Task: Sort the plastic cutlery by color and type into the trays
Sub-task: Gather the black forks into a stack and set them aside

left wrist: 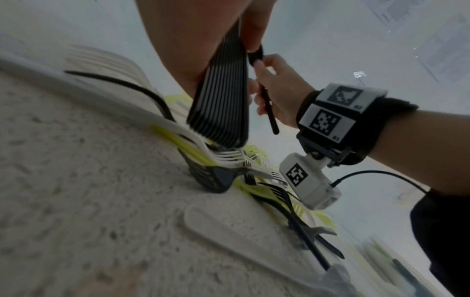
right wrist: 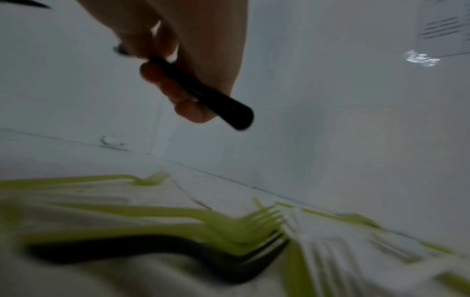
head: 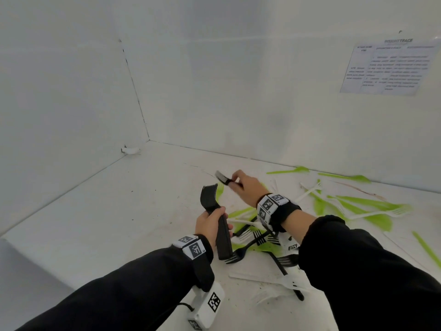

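With the left hand gripping a stack of black forks and the right hand pinching one black fork, a misaligned nesting risked the stack fanning out and spilling.

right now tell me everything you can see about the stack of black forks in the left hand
The stack of black plastic forks is a tight, nested bundle, handles aligned so their edges show as parallel ridges in the left wrist view. The left hand grips it around the middle of the handles, fingers curled round it. It is held nearly upright above the white table, tines up and fanned like a comb, handle ends pointing down over the loose black, white and green cutlery.
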A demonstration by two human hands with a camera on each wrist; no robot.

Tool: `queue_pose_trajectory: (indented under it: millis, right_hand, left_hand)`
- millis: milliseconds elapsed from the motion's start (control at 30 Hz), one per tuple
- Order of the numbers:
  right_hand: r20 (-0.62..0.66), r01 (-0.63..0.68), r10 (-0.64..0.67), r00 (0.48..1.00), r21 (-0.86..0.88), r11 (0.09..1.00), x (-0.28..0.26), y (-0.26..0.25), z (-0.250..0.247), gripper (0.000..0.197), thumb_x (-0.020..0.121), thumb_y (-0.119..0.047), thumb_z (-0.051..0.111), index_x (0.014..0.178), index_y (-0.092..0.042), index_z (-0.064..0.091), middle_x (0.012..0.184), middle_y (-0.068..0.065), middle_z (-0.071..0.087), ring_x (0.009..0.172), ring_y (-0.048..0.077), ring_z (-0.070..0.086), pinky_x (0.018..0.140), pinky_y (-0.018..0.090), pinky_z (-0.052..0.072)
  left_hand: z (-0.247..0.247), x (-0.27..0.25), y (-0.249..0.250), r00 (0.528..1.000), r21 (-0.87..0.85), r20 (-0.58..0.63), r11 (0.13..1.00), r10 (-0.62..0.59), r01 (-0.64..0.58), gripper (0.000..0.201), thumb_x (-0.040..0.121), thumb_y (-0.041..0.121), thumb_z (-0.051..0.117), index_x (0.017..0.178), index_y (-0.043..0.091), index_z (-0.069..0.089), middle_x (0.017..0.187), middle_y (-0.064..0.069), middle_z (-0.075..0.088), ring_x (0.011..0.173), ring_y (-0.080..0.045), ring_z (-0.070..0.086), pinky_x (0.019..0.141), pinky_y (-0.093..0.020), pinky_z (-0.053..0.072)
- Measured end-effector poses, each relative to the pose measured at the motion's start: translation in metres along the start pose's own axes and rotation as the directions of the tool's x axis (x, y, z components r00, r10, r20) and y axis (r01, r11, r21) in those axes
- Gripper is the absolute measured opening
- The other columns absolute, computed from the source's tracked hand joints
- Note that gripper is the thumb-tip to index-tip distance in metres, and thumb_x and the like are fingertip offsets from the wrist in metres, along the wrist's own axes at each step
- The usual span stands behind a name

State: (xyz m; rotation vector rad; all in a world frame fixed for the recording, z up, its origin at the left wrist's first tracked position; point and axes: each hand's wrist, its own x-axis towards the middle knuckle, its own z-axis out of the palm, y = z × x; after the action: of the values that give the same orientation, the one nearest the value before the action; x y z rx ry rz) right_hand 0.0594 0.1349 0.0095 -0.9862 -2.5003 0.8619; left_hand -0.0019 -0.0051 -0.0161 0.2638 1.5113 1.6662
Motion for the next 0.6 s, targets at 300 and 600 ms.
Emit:
queue_pose_trajectory:
  millis: [300, 600]
  right_hand:
    - [0.476, 0.009, 0.153, 0.866, -0.322, 0.947, -0.028, -0.016, 0.052, 0.031, 0.096, 0.001, 0.04, 0.124, 0.013, 0.047, 0.13, 0.032, 0.05, 0.097, 0.026, 0.059, 0.078, 0.029, 0.041]
    - [0.338, 0.126, 0.004, 0.941, -0.363, 0.923, -0.033, 0.001, 0.024, 0.02, 0.091, -0.01, 0.05, 0.109, -0.002, 0.055, 0.112, 0.017, 0.054, 0.104, 0.03, 0.054, 0.086, 0.034, 0.041]
  left_hand:
    - [0.006, -0.009, 0.001, 1.0, -0.013, 0.007, 1.0, -0.002, 0.002, 0.012, 0.089, 0.01, 0.056, 0.079, 0.002, 0.055, 0.063, -0.012, 0.054, 0.042, -0.022, 0.052, 0.044, -0.026, 0.048]
    - [0.01, -0.015, -0.001, 0.999, -0.036, 0.021, 0.999, 0.035, -0.034, 0.008, 0.091, 0.008, 0.055, 0.086, 0.002, 0.056, 0.069, -0.011, 0.055, 0.042, -0.018, 0.053, 0.045, -0.029, 0.05]
